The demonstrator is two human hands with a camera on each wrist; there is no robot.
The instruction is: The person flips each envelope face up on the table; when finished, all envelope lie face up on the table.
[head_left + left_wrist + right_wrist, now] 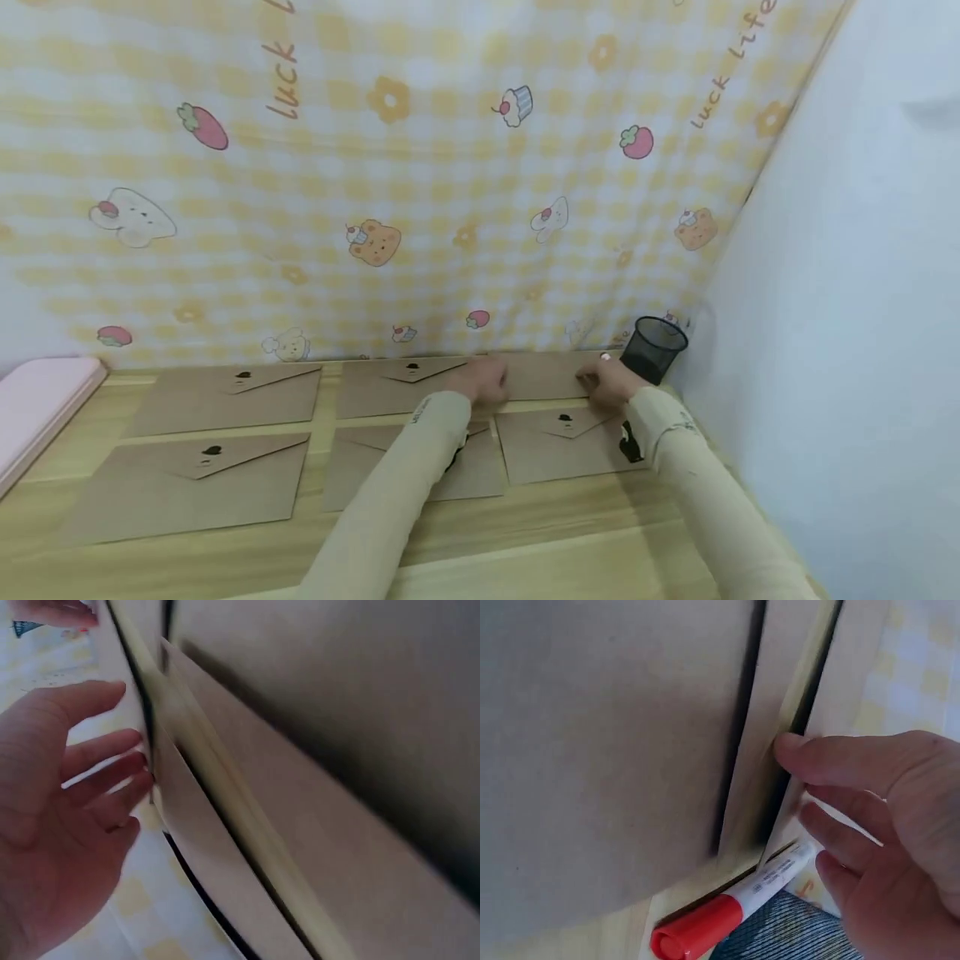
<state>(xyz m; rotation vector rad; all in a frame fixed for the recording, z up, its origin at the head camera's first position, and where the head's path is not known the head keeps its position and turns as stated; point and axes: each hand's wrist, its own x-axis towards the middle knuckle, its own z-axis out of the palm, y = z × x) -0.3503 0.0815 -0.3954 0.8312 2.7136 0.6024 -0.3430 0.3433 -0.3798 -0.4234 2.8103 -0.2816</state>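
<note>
A brown paper envelope (542, 377) lies flat in the back row at the right, close to the wall cloth. My left hand (483, 382) is at its left end; in the left wrist view its fingers are loosely bent, fingertips right at a paper edge. At the envelope's right part is my right hand (609, 382). In the right wrist view the right thumb is stretched out at the paper's near edge, and the other fingers are slightly bent beside it. An envelope with a flap and a small black hat print (566, 425) lies just in front.
Several more brown envelopes (213, 479) lie in two rows on the wooden table (540, 533). A black mesh pen holder (654, 346) stands at the back right corner, with a red-capped marker (735, 904) near it. A pink flat object (45, 400) is at the left.
</note>
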